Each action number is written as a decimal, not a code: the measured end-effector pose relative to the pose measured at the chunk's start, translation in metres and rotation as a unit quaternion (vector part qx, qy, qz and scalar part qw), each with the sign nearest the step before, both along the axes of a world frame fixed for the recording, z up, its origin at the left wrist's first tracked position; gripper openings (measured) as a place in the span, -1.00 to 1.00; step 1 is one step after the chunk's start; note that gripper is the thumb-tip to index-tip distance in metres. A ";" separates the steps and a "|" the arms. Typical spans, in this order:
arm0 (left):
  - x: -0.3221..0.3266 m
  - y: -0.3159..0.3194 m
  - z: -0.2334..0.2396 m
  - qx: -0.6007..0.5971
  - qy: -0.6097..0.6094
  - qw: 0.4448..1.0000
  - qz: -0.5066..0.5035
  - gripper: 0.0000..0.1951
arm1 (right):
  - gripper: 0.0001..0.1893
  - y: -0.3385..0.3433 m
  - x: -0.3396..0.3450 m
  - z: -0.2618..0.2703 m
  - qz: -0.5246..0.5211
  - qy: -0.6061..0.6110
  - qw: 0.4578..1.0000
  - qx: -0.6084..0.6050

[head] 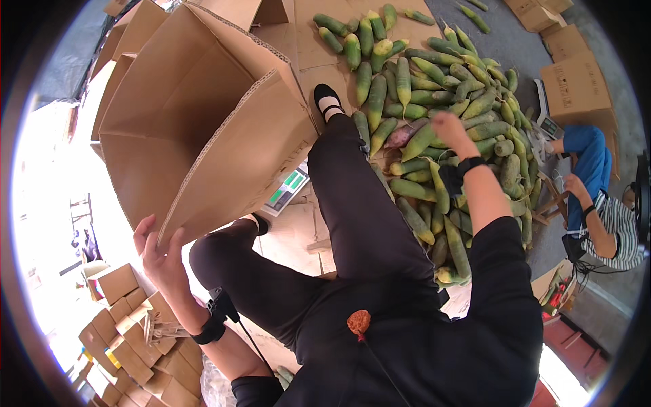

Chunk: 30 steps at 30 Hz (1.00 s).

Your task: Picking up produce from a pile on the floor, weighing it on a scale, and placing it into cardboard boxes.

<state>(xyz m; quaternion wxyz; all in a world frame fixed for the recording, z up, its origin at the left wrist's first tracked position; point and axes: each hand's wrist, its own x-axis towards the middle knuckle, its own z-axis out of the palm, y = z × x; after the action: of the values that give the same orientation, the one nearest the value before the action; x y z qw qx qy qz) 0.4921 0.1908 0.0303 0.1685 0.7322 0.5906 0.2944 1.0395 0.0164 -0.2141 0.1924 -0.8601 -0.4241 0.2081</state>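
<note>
My left hand (161, 254) grips the near lower edge of a large open cardboard box (259, 147), fingers on one side of the wall and thumb on the other. The box leans towards me over a digital scale (287, 191) with a lit green display, and its shadowed inside shows no contents. To the right lies a broad heap of green radishes (457, 81). My right hand (450, 131), blurred and curled, is over the heap, beside a green radish (421, 141). Whether its fingers hold anything is unclear. A reddish-purple radish (406, 133) lies just left of it.
Flattened cardboard (318, 46) lies under part of the heap. Across it, at right, another person (605, 224) sits near a second scale (549, 119) and a closed carton (577, 84). Stacked cartons (135, 351) stand at lower left. My shoe (328, 102) is between box and radishes.
</note>
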 end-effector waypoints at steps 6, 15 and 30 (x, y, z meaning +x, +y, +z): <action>0.001 0.002 0.000 0.015 0.050 0.999 0.005 -0.79 | -0.76 -0.059 -0.039 -0.073 -0.081 0.034 0.984 -0.154; 0.003 0.001 -0.002 0.002 0.049 0.998 0.035 -0.82 | -0.46 -0.064 -0.049 -0.133 -0.083 0.046 0.963 -0.251; 0.002 0.005 -0.002 0.009 0.045 0.999 0.001 -0.80 | -0.66 -0.067 -0.099 -0.138 0.081 0.023 0.949 -0.304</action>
<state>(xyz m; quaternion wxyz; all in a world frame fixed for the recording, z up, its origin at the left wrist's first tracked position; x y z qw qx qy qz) 0.4938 0.1963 0.0286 0.1351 0.7456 0.5955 0.2669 0.9407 -0.0501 -0.3520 -0.0860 -0.8355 -0.4045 0.3618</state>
